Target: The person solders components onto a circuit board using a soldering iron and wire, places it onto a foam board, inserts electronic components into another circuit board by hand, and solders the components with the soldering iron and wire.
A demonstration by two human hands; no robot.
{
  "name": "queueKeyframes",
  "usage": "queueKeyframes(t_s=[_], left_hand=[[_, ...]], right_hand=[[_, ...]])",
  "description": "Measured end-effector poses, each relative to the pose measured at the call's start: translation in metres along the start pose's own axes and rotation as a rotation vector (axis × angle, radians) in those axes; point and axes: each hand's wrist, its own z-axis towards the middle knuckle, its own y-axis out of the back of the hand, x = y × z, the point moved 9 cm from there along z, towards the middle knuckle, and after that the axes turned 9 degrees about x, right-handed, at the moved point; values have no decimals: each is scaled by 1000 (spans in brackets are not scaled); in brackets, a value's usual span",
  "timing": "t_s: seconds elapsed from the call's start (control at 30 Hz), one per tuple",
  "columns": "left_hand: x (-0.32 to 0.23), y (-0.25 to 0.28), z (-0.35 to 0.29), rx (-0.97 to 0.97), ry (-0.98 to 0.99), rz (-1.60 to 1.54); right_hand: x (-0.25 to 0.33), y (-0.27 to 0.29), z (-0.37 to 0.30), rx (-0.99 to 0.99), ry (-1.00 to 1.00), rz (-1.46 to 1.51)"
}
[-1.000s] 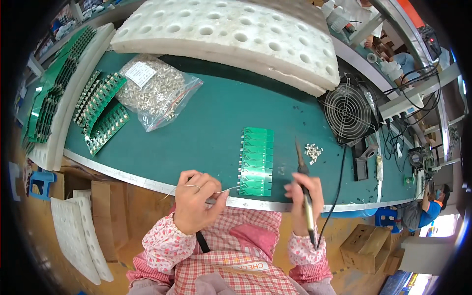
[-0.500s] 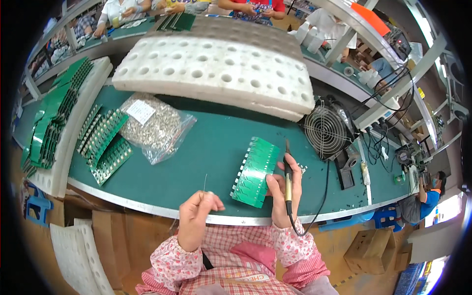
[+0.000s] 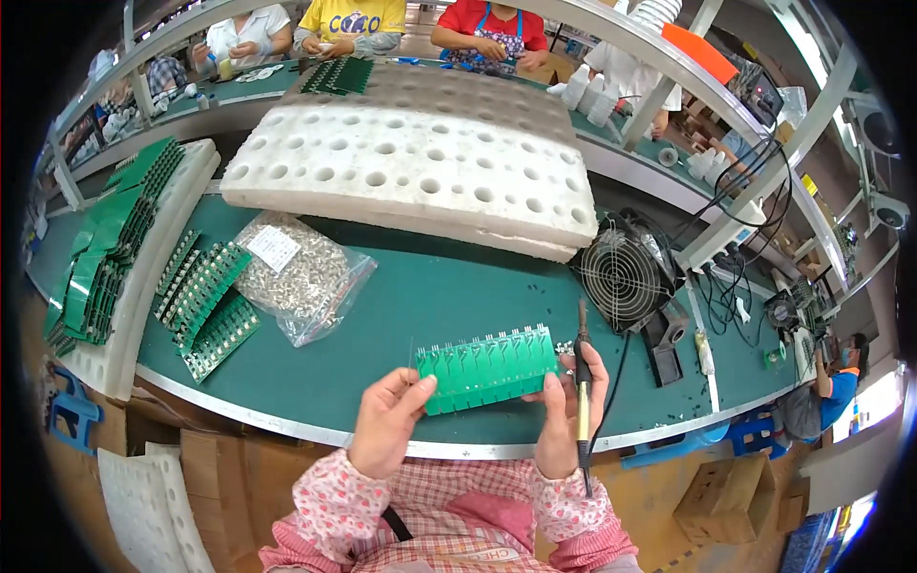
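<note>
Board (image 3: 487, 371): green, with pins along its far edge; I am holding it up between both hands, over the near middle of the bench (image 3: 334, 382).
Left hand (image 3: 387, 420): I am pinching the board's left end, thumb on its face.
Right hand (image 3: 568, 411): I am gripping the iron, my thumb touching the board's right end.
Iron (image 3: 584, 401): slim, dark and gold; its tip is pointing to the far side.
Metal bits (image 3: 565, 350): small pile, partly hidden, lying just left of the iron.
Bag (image 3: 296, 277): clear, white-labelled, full of small metal parts; lying left of the board, farther off.
Loose boards (image 3: 210, 296): green, overlapping, lying left of the bag.
Stack (image 3: 105, 253): many green boards, resting along a foam strip (image 3: 162, 258) at far left.
Foam block (image 3: 420, 177): white, holed, spanning the far side.
Fan (image 3: 623, 267): black, round-grilled, standing at the block's right end.
Tray (image 3: 666, 353): black, lying on the fan's near side.
</note>
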Motion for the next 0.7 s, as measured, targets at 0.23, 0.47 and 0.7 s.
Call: queueKeyframes(t_s=[0.23, 0.47, 0.7], left_hand=[[-11, 8, 18, 14, 41, 127], [-5, 11, 23, 17, 17, 181], [-6, 12, 20, -9, 21, 230]], right_hand=[[-23, 11, -8, 28, -61, 31], [-39, 17, -14, -6, -83, 60], [-39, 18, -15, -14, -89, 59]])
